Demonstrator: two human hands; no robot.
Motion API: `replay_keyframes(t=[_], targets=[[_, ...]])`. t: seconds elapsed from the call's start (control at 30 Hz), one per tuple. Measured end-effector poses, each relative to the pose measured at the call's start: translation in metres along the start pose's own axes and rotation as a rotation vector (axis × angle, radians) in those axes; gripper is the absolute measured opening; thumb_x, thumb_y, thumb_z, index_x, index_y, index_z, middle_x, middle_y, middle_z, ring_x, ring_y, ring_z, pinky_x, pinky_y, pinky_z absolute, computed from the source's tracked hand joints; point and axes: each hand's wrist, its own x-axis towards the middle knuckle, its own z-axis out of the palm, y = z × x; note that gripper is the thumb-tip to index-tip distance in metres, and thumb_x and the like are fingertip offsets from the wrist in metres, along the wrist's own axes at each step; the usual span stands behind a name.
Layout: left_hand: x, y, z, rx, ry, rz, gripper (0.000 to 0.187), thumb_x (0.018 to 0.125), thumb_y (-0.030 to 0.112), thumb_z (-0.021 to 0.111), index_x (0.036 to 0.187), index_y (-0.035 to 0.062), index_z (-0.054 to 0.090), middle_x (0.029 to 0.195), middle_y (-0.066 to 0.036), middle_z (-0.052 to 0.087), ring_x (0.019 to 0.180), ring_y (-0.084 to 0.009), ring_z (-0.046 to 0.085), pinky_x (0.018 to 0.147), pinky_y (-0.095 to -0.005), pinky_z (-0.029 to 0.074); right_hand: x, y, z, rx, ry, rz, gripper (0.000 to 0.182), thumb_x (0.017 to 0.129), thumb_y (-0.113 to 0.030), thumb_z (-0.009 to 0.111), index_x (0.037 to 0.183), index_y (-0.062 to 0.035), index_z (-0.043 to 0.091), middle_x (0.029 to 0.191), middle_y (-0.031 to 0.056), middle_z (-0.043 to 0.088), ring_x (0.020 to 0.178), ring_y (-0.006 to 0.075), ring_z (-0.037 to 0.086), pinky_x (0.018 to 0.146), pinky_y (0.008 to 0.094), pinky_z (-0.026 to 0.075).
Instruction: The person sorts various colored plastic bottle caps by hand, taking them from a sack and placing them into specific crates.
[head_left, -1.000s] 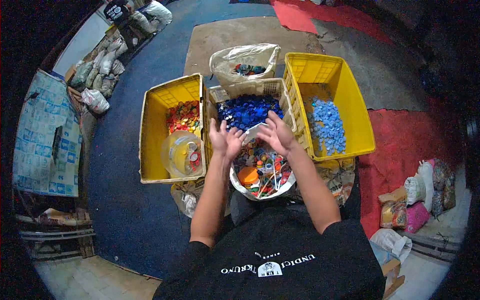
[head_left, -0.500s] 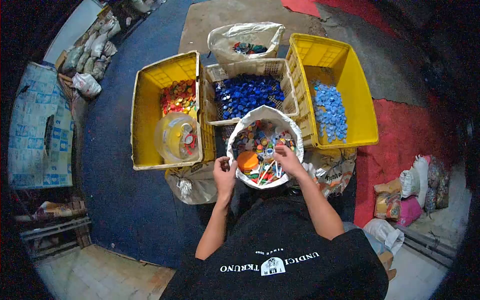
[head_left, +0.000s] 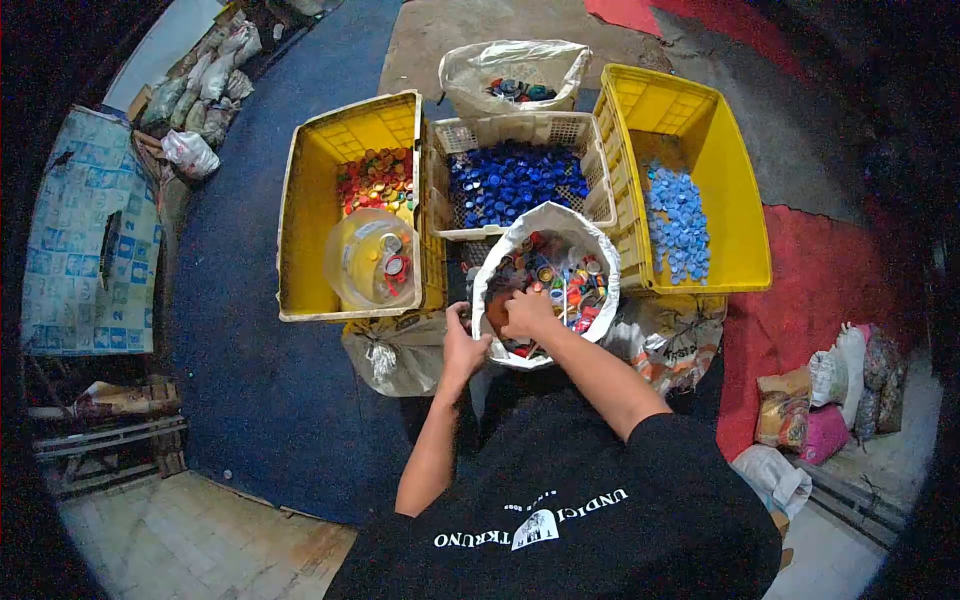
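A white sack [head_left: 604,245] with a rolled rim stands in front of me, filled with mixed caps and small plastic pieces [head_left: 583,285]. My right hand [head_left: 528,315] reaches inside over the left part of the contents; its fingers point down and what they touch is hidden. An orange lid [head_left: 497,308] shows partly beside that hand, in shade. At the sack's left rim is my left hand [head_left: 466,345], with its thumb and fingers curved and apart and nothing between them.
Behind the sack stands a white crate [head_left: 605,195] of dark blue caps. A yellow crate [head_left: 300,225] on the left holds red and yellow caps and a clear tub [head_left: 345,262]. The right yellow crate [head_left: 735,215] holds light blue caps. Another sack [head_left: 462,75] stands at the back.
My right hand has moved left and down into the sack, over the orange lid. My left hand stays by the rim. The whole view has shifted slightly.
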Motion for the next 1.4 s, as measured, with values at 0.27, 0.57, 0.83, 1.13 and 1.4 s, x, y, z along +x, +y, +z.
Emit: replay_keyframes(t=[0.27, 0.57, 0.83, 1.13, 1.4], targets=[[-0.007, -0.008, -0.004, -0.017, 0.004, 0.073, 0.057, 0.070, 0.003, 0.072, 0.121, 0.0049, 0.046, 0.107, -0.013, 0.059, 0.093, -0.0218, 0.060, 0.082, -0.0348, 0.049, -0.019, 0.026, 0.021, -0.188, 0.303, -0.060, 0.031, 0.084, -0.038, 0.054, 0.089, -0.0103, 0.066, 0.088, 0.0065, 0.067, 0.083, 0.0274, 0.065, 0.089, 0.0571, 0.035], [-0.010, -0.007, -0.004, -0.039, 0.003, 0.085, 0.046, 0.074, 0.003, 0.066, 0.117, 0.0038, 0.049, 0.094, -0.014, 0.060, 0.085, -0.0247, 0.060, 0.077, -0.0356, 0.049, -0.034, 0.108, -0.026, 0.166, 0.687, 0.212, 0.031, 0.089, -0.029, 0.050, 0.077, -0.0040, 0.064, 0.070, 0.0203, 0.063, 0.069, 0.0398, 0.062, 0.066, 0.0519, 0.049], [-0.008, 0.055, 0.002, 0.702, 0.150, 0.683, 0.045, 0.067, 0.008, 0.070, 0.110, 0.0107, 0.061, 0.100, -0.013, 0.060, 0.088, -0.0305, 0.060, 0.077, -0.0380, 0.048, -0.027, 0.096, -0.026, 0.366, 0.839, 0.335, 0.025, 0.085, -0.017, 0.057, 0.107, -0.0053, 0.059, 0.106, 0.0228, 0.059, 0.099, 0.0388, 0.057, 0.086, 0.0461, 0.046], [0.100, -0.047, 0.096, 0.843, -0.516, 0.186, 0.017, 0.079, 0.008, 0.054, 0.090, 0.0017, 0.066, 0.106, -0.023, 0.064, 0.097, -0.0355, 0.065, 0.078, -0.0423, 0.054, -0.044, 0.058, 0.017, 0.357, 0.314, 0.102, 0.024, 0.081, -0.014, 0.056, 0.101, -0.0062, 0.067, 0.094, 0.0194, 0.064, 0.088, 0.0368, 0.063, 0.079, 0.0493, 0.049], [0.115, -0.129, 0.109, 0.891, -0.599, 0.830, 0.013, 0.075, 0.010, 0.060, 0.073, -0.0012, 0.065, 0.083, -0.021, 0.064, 0.086, -0.0390, 0.062, 0.071, -0.0460, 0.049, -0.065, 0.068, 0.031, 0.514, 0.406, 0.191, 0.021, 0.078, -0.012, 0.060, 0.097, -0.0037, 0.067, 0.099, 0.0184, 0.064, 0.095, 0.0367, 0.059, 0.086, 0.0450, 0.046]])
